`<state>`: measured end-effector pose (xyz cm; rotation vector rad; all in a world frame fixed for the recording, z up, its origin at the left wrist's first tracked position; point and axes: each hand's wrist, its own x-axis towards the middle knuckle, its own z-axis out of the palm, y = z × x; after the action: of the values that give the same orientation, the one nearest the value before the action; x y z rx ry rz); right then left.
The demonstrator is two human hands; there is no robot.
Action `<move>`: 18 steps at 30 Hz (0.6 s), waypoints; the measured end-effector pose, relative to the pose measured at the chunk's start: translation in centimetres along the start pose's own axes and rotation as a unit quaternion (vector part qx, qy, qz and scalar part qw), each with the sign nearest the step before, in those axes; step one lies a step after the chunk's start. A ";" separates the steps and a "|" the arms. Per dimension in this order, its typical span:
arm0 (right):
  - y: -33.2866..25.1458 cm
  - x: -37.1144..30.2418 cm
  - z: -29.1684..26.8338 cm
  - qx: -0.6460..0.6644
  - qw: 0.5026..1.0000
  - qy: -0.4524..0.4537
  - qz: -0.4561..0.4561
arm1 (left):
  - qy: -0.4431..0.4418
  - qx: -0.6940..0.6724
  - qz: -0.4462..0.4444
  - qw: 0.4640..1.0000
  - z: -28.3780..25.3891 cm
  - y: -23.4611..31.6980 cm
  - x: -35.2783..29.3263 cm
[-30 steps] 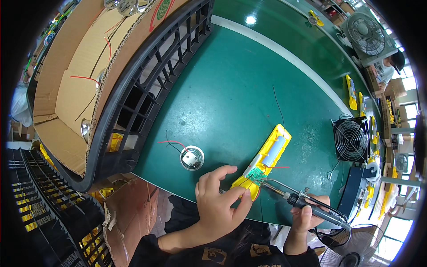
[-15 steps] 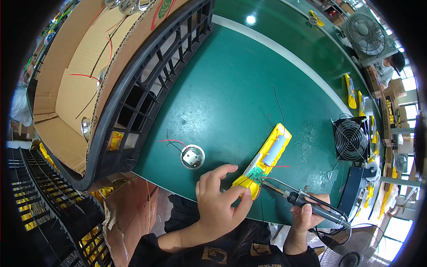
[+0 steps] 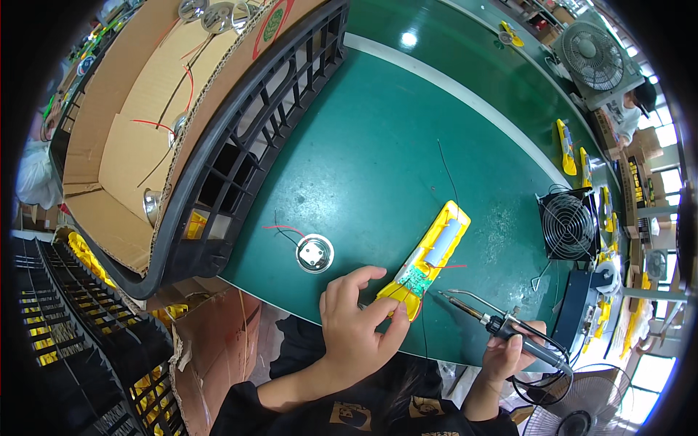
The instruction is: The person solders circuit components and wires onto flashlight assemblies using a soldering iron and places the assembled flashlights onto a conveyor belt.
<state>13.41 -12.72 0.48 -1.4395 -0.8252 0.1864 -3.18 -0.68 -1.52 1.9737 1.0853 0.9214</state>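
My left hand (image 3: 363, 320) has its thumb and a finger closed at the near end of a yellow plastic housing (image 3: 390, 292); whether they also pinch a thin wire is hidden. Inside the housing lie a green circuit board (image 3: 414, 280) with red and dark wires and a blue-grey cylindrical battery (image 3: 442, 245). In my right hand (image 3: 512, 352) is a soldering iron (image 3: 502, 325) with a thin metal feed tube beside its tip. The tip points at the board from the right, a little apart from it. A round silver reflector (image 3: 315, 253) with red and black wires lies left of the housing.
On the left, a black plastic crate (image 3: 236, 156) holds a cardboard box (image 3: 120, 167) with more wired reflectors. At the table's right stand a small black fan (image 3: 571, 225) and a dark box-shaped unit (image 3: 574, 309). Farther off are yellow housings (image 3: 567, 147) and a person (image 3: 627, 116).
The soldering iron has drawn back to the right, off the circuit board. My left hand stays at the housing's near end. The whole view has shifted slightly.
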 end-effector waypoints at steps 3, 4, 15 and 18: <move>0.2 -0.3 -0.5 0.006 1.000 0.009 0.002 | 0.004 0.009 0.006 1.000 0.0 -0.1 -0.2; 0.2 -0.4 -0.7 0.006 1.000 0.009 0.002 | 0.004 0.012 0.004 1.000 0.1 -0.1 -0.2; -0.5 -0.7 0.2 0.014 1.000 0.018 -0.006 | 0.050 0.026 0.028 0.998 0.7 -0.4 -0.5; -0.4 -0.9 -0.4 0.019 0.999 0.029 0.005 | 0.054 0.024 0.040 0.997 0.6 -0.6 -0.6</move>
<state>12.87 -13.62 0.53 -1.4069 -0.7620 0.1666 -3.16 -1.10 -2.43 2.0390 1.1048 1.0629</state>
